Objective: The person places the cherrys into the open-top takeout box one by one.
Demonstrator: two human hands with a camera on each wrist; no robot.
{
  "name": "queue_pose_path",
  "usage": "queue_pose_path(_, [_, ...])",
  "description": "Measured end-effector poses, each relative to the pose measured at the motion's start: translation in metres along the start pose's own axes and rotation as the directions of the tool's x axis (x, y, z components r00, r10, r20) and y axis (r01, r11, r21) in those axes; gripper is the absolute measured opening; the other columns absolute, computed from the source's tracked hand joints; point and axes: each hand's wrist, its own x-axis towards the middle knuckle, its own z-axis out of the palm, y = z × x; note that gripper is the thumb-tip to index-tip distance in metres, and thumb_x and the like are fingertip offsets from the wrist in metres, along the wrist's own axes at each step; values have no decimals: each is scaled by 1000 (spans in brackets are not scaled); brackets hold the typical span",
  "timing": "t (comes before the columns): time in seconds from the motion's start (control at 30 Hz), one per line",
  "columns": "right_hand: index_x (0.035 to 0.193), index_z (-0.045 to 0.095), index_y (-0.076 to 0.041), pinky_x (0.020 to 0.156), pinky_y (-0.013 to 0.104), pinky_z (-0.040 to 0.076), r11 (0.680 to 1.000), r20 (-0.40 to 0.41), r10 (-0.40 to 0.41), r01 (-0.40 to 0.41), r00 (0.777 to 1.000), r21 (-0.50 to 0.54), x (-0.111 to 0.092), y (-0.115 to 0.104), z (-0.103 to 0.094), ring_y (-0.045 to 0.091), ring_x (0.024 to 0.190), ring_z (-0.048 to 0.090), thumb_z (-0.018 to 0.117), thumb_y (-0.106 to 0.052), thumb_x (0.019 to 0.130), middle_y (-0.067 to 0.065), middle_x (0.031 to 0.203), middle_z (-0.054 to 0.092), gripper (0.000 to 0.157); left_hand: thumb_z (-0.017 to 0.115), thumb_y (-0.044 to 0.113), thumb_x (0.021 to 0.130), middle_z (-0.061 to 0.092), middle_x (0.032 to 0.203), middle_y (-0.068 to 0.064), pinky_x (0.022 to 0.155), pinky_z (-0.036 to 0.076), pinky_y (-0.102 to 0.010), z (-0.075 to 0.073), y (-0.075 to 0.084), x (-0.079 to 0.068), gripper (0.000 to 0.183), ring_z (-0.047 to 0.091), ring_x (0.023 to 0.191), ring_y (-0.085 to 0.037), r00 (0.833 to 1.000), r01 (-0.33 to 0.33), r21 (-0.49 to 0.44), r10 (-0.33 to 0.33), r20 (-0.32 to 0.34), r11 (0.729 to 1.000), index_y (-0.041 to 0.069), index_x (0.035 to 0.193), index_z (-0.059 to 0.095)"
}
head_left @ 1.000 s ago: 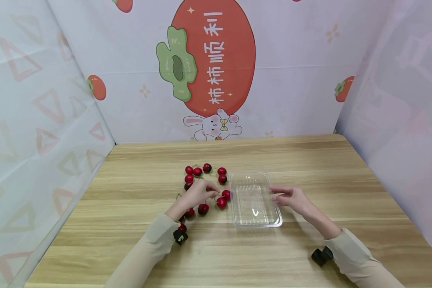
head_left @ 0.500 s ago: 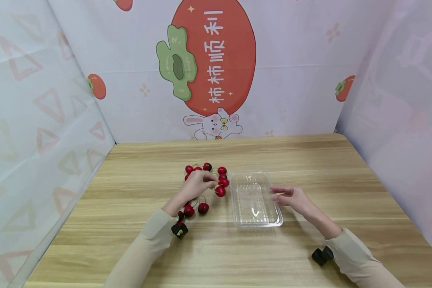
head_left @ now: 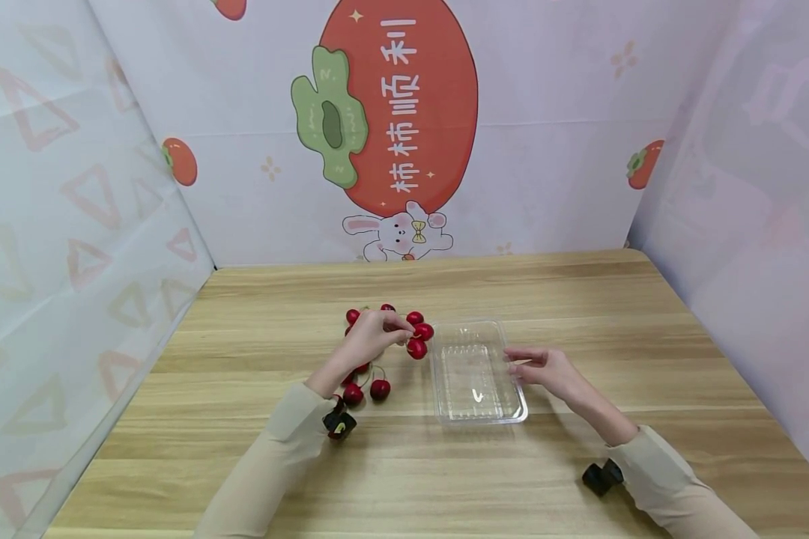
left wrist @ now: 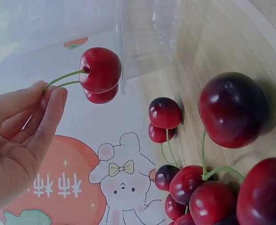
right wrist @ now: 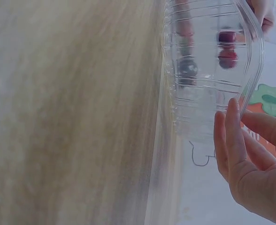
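My left hand (head_left: 369, 337) pinches the thin green stems of two red cherries (head_left: 416, 349) between thumb and fingertips. In the left wrist view these held cherries (left wrist: 100, 69) hang in the air by their stems, one partly behind the other. They are at the left rim of a clear plastic container (head_left: 522, 412), in which no fruit shows. My right hand (head_left: 546, 370) is at the container's right side, its fingertips on both sides of the rim in the right wrist view. More cherries (head_left: 380, 389) lie on the table, some hidden under the left hand and forearm.
The wooden table (head_left: 647, 337) extends around the container. Patterned cloth (head_left: 546, 150) encloses its back and sides. Dark cherries (left wrist: 232, 110) with joined stems lie close to the left wrist camera. A black camera mount (head_left: 603, 477) sits at the right wrist.
My left hand has lifted the pair of cherries by their stems and carried them away from me, up to the container's left rim. The right hand and container have stayed put.
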Motion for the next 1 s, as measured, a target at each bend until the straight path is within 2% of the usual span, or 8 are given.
queue_pose_path(0.2, [120, 43, 15, 73, 26, 50, 1000, 1, 4, -4, 1000, 9, 0, -1, 0, 26, 88, 61, 58, -5, 83, 30, 117, 49, 44, 63, 12, 81, 66, 83, -2, 63, 49, -20, 4, 4, 4, 10, 60, 69, -8, 999, 36, -10, -35, 21, 999, 7, 88, 69])
queue_pose_path(0.33, [120, 44, 15, 73, 26, 50, 1000, 1, 4, -4, 1000, 15, -1, -1, 0, 25, 88, 61, 58, -5, 83, 30, 117, 49, 44, 63, 12, 81, 66, 82, -3, 63, 49, -22, 7, 6, 7, 11, 61, 68, -8, 999, 26, -44, -24, 36, 999, 6, 88, 69])
queue_pose_path(0.47, [120, 44, 15, 73, 26, 50, 1000, 5, 0, 0, 1000, 14, -1, 0, 0, 26, 88, 62, 58, -4, 83, 30, 117, 49, 44, 63, 10, 80, 66, 80, -4, 66, 51, -28, 11, 8, 10, 11, 63, 70, -14, 998, 22, -88, -17, 59, 996, 4, 88, 69])
queue_pose_path(0.6, [120, 44, 15, 72, 26, 51, 1000, 4, -1, 1, 1000, 10, -1, 0, 0, 27, 88, 61, 57, -3, 83, 31, 117, 49, 43, 63, 10, 81, 65, 80, -2, 65, 50, -23, 16, 9, 13, 10, 63, 74, -20, 996, 43, -105, -35, 76, 994, 5, 87, 69])
queue_pose_path(0.73, [120, 44, 14, 73, 26, 50, 1000, -1, -1, 1, 1000, 2, -1, 0, 0, 29, 89, 61, 57, -2, 83, 31, 116, 49, 42, 63, 10, 81, 66, 81, -3, 63, 49, -20, 21, 9, 17, 10, 63, 73, -18, 997, 30, -99, -23, 73, 995, 4, 87, 69])
queue_pose_path(0.9, [119, 44, 15, 73, 26, 50, 1000, -6, 3, -3, 1000, 6, 0, 0, 0, 29, 90, 60, 57, -3, 83, 31, 117, 49, 43, 64, 10, 80, 66, 80, -4, 67, 52, -30, 27, 6, 21, 9, 62, 69, -12, 997, 24, -120, -15, 79, 992, 4, 86, 68])
queue_pose_path(1.0, [119, 44, 15, 73, 26, 50, 1000, -6, 5, -5, 1000, 9, 0, 0, 0, 29, 89, 61, 58, -3, 83, 31, 116, 49, 43, 64, 9, 80, 65, 78, -5, 70, 51, -38, 30, 3, 22, 9, 63, 70, -19, 995, 31, -155, -17, 94, 987, 3, 85, 68])
